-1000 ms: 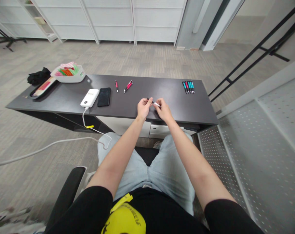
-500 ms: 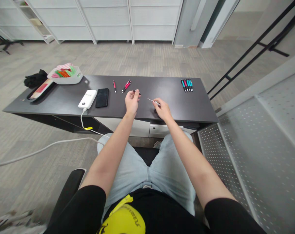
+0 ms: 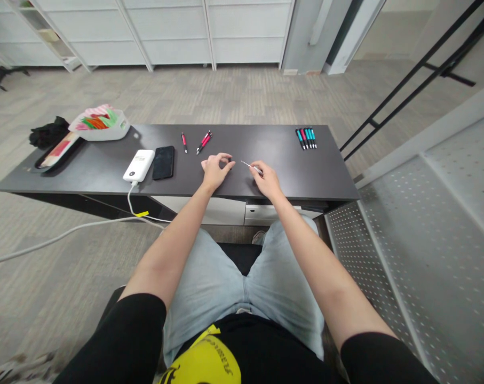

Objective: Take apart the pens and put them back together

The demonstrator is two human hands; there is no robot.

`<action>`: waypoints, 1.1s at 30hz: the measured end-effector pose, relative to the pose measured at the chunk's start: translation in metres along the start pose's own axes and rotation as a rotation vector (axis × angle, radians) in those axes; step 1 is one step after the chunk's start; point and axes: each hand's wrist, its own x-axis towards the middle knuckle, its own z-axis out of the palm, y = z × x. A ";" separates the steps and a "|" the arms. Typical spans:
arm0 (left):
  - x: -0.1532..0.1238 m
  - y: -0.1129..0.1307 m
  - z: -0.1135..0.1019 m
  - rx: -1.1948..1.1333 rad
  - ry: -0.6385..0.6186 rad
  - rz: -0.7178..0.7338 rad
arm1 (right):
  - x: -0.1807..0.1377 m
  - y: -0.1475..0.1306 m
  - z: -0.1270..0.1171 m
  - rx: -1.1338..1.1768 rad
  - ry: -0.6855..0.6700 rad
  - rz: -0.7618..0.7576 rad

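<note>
Over the dark desk [image 3: 221,185], my left hand [image 3: 214,172] is curled, with a small dark pen part [image 3: 229,159] pinched between thumb and fingers; most of it is hidden. My right hand [image 3: 267,180] rests near the desk's front edge, closed on a thin silvery-white pen refill [image 3: 245,163] whose narrow end points left towards my left hand. The two hands are a short gap apart. Beyond my left hand lie two red pens [image 3: 204,142] side by side and a single red pen [image 3: 184,142].
A row of turquoise and red pens [image 3: 306,138] lies at the back right. Left of my hands are a black phone [image 3: 163,162] and a white power bank [image 3: 139,165] with a cable [image 3: 130,198]. A white basket [image 3: 119,129], a dark tray [image 3: 45,168] and black cloth [image 3: 48,132] sit farther left.
My left hand has turned over and come slightly down and left, its fingers now curled around the small dark pen part. My right hand stays nearly still with the refill.
</note>
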 end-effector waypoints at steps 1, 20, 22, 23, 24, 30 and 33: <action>-0.001 0.000 0.000 0.058 -0.022 0.004 | 0.000 0.000 0.000 0.000 -0.001 0.001; 0.005 -0.020 -0.024 0.344 -0.344 0.090 | 0.002 0.001 -0.001 -0.007 0.001 0.023; 0.005 -0.022 -0.022 0.345 -0.327 0.102 | 0.002 0.001 -0.001 -0.013 0.003 0.021; 0.004 -0.023 -0.021 0.345 -0.321 0.106 | 0.002 0.001 -0.001 -0.014 0.006 0.016; 0.004 -0.024 -0.020 0.343 -0.317 0.111 | 0.002 0.002 -0.001 -0.015 0.010 0.013; 0.002 -0.028 -0.017 0.343 -0.290 0.137 | 0.003 0.004 -0.001 -0.006 0.008 -0.009; -0.003 -0.026 -0.018 0.312 -0.236 0.163 | 0.004 0.006 0.000 -0.004 0.004 -0.020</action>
